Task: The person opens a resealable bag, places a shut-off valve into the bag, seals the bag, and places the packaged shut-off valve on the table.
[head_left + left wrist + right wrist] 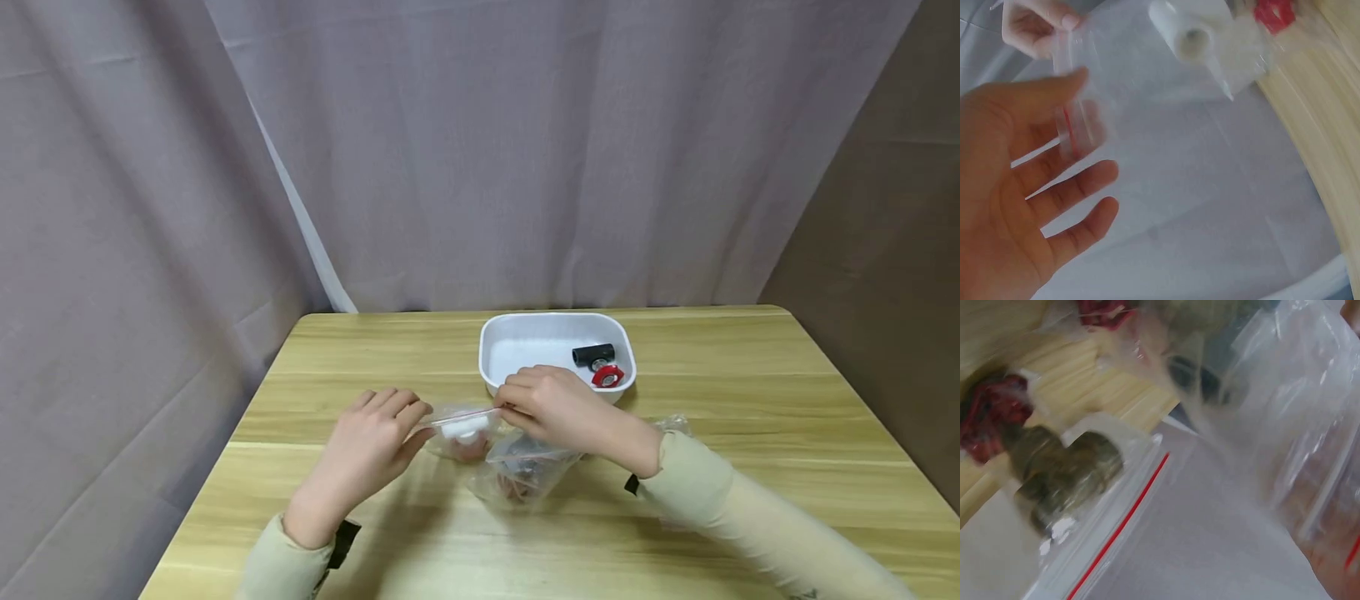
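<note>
A clear zip bag [1129, 56] is stretched between both hands along its red-lined seal. At one end of the seal, my left hand [367, 454] pinches it between thumb and index finger; the other fingers are spread in the left wrist view. My right hand [562, 412] pinches the opposite end. Inside hangs a white pipe valve [465, 427] with a red handle [1274, 15]. Just below the right hand, a second clear bag [525, 475] lies on the table with a dark grey valve inside.
Behind the hands stands a white tray [525, 322] holding a black valve [592, 355] with a red handle [607, 377]. Another clear bag [675, 423] lies partly hidden beneath the right forearm. A grey curtain [487, 167] hangs behind the wooden table [750, 375].
</note>
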Demonstrator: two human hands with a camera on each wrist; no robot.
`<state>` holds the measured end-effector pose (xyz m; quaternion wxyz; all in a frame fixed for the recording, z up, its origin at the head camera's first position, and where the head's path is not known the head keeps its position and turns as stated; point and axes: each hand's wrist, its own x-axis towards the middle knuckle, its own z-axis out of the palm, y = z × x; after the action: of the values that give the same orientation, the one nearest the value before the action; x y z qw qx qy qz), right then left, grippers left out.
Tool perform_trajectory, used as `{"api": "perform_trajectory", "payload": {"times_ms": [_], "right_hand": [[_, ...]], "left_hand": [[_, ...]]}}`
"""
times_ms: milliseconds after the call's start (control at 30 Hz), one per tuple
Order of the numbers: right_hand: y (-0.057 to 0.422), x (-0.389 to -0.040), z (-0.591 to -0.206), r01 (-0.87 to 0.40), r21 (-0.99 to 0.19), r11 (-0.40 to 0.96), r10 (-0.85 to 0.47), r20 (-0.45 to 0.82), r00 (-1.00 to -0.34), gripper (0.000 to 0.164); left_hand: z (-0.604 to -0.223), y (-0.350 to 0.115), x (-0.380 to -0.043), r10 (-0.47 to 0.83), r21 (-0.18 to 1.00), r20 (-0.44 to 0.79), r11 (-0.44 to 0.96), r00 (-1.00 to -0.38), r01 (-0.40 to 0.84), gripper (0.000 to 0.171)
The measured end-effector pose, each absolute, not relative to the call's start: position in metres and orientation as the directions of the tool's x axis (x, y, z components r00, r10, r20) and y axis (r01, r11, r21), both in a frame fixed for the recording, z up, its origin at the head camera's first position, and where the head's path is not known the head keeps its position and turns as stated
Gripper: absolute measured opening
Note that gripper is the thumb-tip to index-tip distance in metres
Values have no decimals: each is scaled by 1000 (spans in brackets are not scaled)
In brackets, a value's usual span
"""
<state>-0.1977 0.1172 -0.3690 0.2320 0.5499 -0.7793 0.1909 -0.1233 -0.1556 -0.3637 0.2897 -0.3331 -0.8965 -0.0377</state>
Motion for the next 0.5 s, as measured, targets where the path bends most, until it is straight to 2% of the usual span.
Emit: {"api": "perform_trajectory", "payload": {"times_ms": [133, 333, 500], "right_hand": [[113, -196, -367, -945, -37, 324, -769, 571, -286, 6], [109, -193, -367, -942, -39, 333, -771, 564, -296, 6], [111, -191, -366, -930, -65, 362, -774, 534, -339, 4]], "left_hand": [[-363, -136, -131, 610, -137, 529, 748, -590, 649, 29], [-367, -108, -143, 639, -165, 564, 708, -523, 686, 7], [-369, -100, -147, 630, -160, 578, 711, -519, 684, 7]]}}
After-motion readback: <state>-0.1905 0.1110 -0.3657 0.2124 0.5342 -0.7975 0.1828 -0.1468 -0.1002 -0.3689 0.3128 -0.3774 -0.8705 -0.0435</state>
